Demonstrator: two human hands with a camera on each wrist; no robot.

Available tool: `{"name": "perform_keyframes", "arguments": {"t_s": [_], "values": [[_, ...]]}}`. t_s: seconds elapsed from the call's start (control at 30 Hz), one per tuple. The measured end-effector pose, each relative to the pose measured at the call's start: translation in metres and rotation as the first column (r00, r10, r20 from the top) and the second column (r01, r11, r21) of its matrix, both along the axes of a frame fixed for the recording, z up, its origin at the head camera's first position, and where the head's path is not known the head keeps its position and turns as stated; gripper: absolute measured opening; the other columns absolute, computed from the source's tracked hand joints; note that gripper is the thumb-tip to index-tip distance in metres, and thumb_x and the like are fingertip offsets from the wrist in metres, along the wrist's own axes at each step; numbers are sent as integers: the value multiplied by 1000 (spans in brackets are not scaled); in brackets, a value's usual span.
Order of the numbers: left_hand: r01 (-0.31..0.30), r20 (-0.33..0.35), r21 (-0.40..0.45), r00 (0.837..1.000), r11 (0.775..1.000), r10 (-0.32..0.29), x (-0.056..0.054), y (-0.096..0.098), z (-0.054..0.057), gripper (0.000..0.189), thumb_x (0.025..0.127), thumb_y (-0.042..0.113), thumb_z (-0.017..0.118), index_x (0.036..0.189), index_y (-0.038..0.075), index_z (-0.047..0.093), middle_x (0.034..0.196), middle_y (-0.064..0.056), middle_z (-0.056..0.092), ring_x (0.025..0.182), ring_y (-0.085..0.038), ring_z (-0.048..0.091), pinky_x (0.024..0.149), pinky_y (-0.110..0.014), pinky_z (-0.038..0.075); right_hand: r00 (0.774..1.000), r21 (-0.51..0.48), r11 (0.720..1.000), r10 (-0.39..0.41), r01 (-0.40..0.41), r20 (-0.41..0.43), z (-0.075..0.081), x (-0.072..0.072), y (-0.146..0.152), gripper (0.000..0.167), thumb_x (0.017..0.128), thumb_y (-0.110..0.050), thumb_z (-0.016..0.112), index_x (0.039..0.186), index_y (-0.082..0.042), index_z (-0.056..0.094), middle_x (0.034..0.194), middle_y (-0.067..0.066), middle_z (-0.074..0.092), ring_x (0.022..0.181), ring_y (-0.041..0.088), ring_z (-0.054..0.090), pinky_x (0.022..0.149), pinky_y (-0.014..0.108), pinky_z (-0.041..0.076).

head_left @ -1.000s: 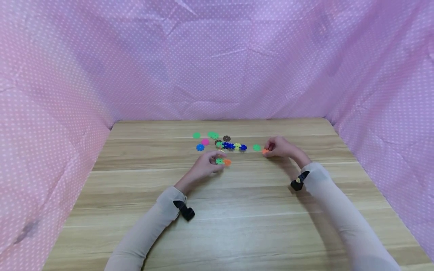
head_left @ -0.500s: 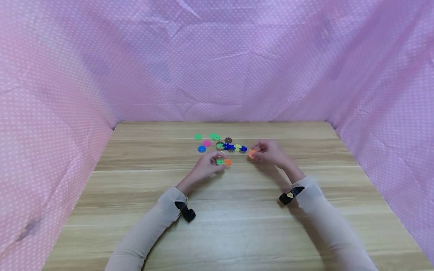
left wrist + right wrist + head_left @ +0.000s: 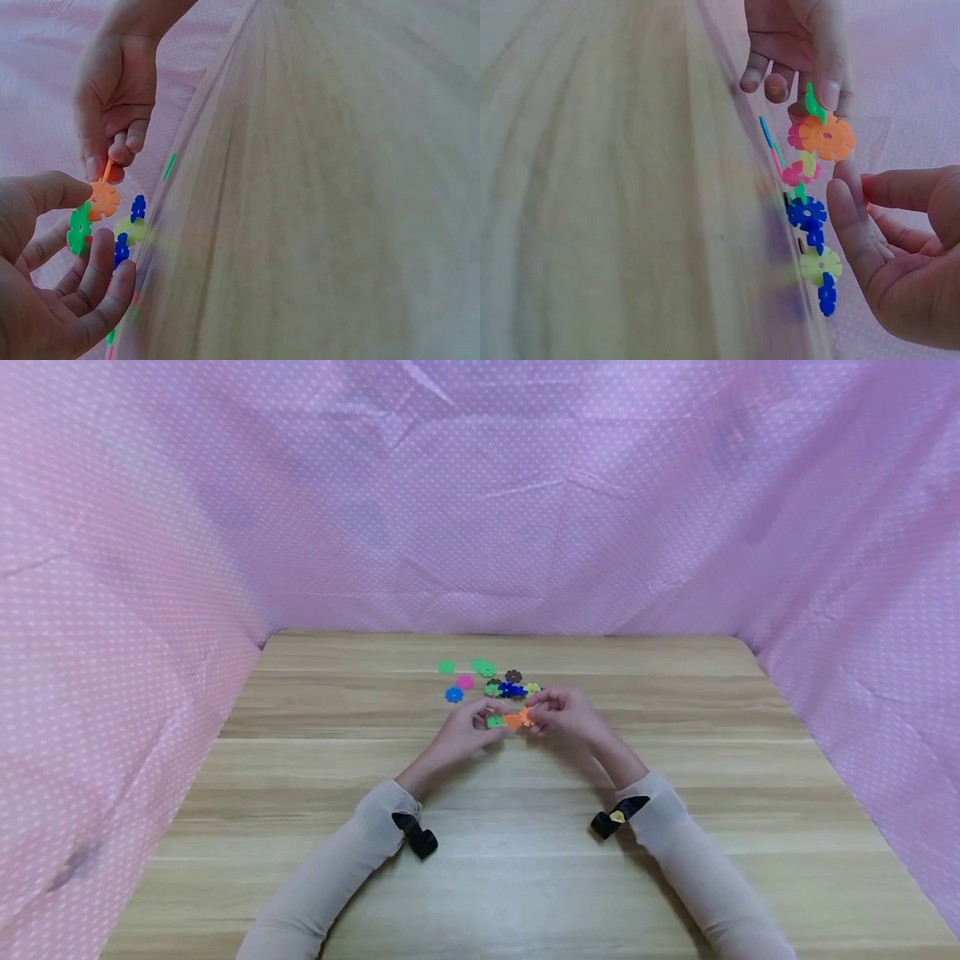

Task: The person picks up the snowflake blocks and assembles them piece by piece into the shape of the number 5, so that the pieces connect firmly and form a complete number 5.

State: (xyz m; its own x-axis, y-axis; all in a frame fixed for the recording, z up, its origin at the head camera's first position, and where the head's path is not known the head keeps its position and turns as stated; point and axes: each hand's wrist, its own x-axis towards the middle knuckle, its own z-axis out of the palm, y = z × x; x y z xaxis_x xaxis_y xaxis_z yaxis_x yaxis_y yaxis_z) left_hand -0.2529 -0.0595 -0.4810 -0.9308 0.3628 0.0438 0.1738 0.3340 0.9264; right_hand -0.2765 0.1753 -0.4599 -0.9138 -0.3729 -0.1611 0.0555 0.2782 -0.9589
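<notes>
In the head view my left hand (image 3: 461, 731) pinches a green notched plastic disc (image 3: 495, 722) that is slotted to an orange disc (image 3: 513, 722). My right hand (image 3: 572, 718) pinches a second orange disc (image 3: 527, 717), held right at the first one's edge. From the left wrist, this second disc (image 3: 107, 171) shows edge-on above the flat-facing orange one (image 3: 105, 201). Past the fingers runs a linked chain with pink (image 3: 802, 174), dark blue (image 3: 807, 213) and yellow-green (image 3: 821, 265) discs. My right fingers mostly hide their disc in the right wrist view.
Loose discs lie on the wooden table (image 3: 480, 860) beyond my hands: several green (image 3: 447, 667), one pink (image 3: 466, 682), one blue (image 3: 453, 694) and a brown one (image 3: 513, 677). Pink dotted cloth (image 3: 480, 502) hangs behind the table and at both sides.
My right hand has come leftward across the table with its orange disc, up to the pieces in my left hand. The left hand has stayed nearly still, keeping its pinch.
</notes>
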Motion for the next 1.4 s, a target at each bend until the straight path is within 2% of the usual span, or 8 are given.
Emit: {"name": "perform_keyframes", "arguments": {"t_s": [0.43, 0.63, 0.73, 0.87, 1.0, 1.13, 1.27, 1.4], "values": [[-60, -34, -20, 998, 998, 60, -1, 3, 1, 21, 92, 17, 75, 113, 16, 70, 105, -5, 65, 82, -15, 57, 71, -26, 49, 996, -25, 999, -18, 21, 88, 0, 2, 0, 27, 96, -1, 65, 122, 6, 63, 88, 9, 73, 76, 19, 72, 75, 32, 64], [-78, 31, -32, 996, 996, 79, -1, 5, 6, 19, 93, 19, 73, 113, 19, 70, 104, -4, 62, 78, -16, 55, 67, -27, 49, 993, -63, 998, -23, 31, 114, 0, 1, -2, 28, 97, -2, 65, 123, 7, 62, 87, 8, 74, 74, 17, 71, 74, 30, 64], [-81, 54, -65, 995, 995, 85, -2, 5, 9, 16, 95, 23, 71, 111, 22, 70, 107, -1, 63, 87, -18, 58, 74, -30, 51, 992, -91, 996, -14, 25, 127, -1, 0, -2, 28, 97, 0, 65, 123, 8, 62, 88, 9, 74, 74, 17, 72, 75, 31, 64], [-78, 9, -120, 997, 990, 79, -6, 7, 13, 11, 96, 21, 69, 107, 21, 73, 110, 2, 67, 98, -17, 59, 82, -32, 51, 992, -109, 994, 3, 11, 126, -1, -6, 1, 27, 98, 0, 63, 123, 9, 60, 91, 9, 74, 75, 18, 72, 76, 31, 64], [-86, -35, -152, 996, 985, 82, -13, 12, 15, 8, 95, 17, 70, 102, 15, 75, 101, 0, 69, 81, -13, 59, 70, -26, 50, 995, -95, 995, -9, 19, 102, -2, -10, 1, 26, 98, 0, 62, 122, 9, 60, 89, 5, 74, 73, 16, 71, 74, 29, 64], [-102, -23, -156, 995, 983, 100, -17, 14, 16, 8, 94, 17, 72, 99, 11, 74, 96, -4, 68, 73, -14, 57, 57, -23, 49, 995, -97, 994, -37, 46, 94, -5, -11, -1, 26, 96, 2, 64, 121, 10, 61, 84, 3, 72, 70, 15, 71, 71, 29, 63], [-125, 6, -140, 992, 982, 127, -16, 14, 17, 9, 95, 17, 72, 100, 10, 75, 103, -7, 70, 86, -19, 61, 63, -22, 51, 994, -114, 991, -59, 70, 94, -8, -10, -4, 27, 95, 2, 66, 121, 10, 61, 84, 3, 72, 71, 16, 71, 71, 29, 63], [-147, 27, -101, 988, 984, 150, -17, 15, 15, 8, 94, 15, 73, 99, 9, 76, 101, -7, 69, 90, -20, 61, 66, -23, 50, 991, -136, 986, -78, 92, 105, -8, -10, -5, 28, 96, 1, 65, 122, 10, 61, 84, 3, 72, 71, 16, 71, 73, 29, 63]]}}
